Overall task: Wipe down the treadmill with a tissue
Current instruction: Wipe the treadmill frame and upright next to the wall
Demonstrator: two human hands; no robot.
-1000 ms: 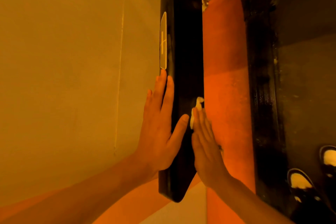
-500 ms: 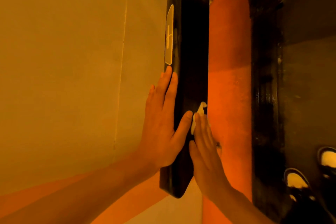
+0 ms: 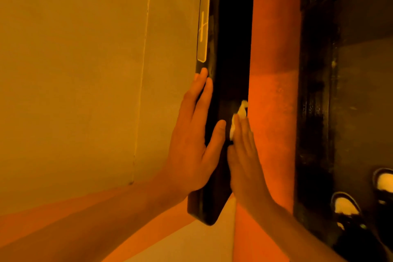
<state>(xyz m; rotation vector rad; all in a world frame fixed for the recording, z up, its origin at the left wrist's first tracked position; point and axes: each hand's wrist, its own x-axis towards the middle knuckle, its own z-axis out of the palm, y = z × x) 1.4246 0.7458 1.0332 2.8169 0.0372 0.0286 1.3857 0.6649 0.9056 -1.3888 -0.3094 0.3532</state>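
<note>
Orange light tints the whole view. Nearest the camera, two bare forearms reach up from the bottom edge, and a pair of dark shoes (image 3: 344,208) with pale toes stands at the lower right on a dark ribbed surface (image 3: 314,112).

Both arms meet at a black treadmill bar (image 3: 230,49) that runs up the middle, its rounded lower end just above the pale floor (image 3: 187,242). The left hand (image 3: 191,151) lies flat against the bar's left edge. Its fingers are straight and together, pointing up, and its thumb is spread across the bar's front face. It grips nothing.

The right hand (image 3: 244,155) is flat too, fingers straight and side by side along the bar's right edge. Under its fingertips it presses a small crumpled white tissue (image 3: 239,116) against the bar. The tissue peeks out past the fingertips, about halfway up the bar at the right edge, just beside the tip of the left thumb.

Further up the left edge, above the left fingertips, sits a long pale-outlined badge (image 3: 203,25) with a line mark on it. A plain wall (image 3: 85,70) fills the left side, and a red-orange panel (image 3: 274,70) rises behind the bar's right edge.
</note>
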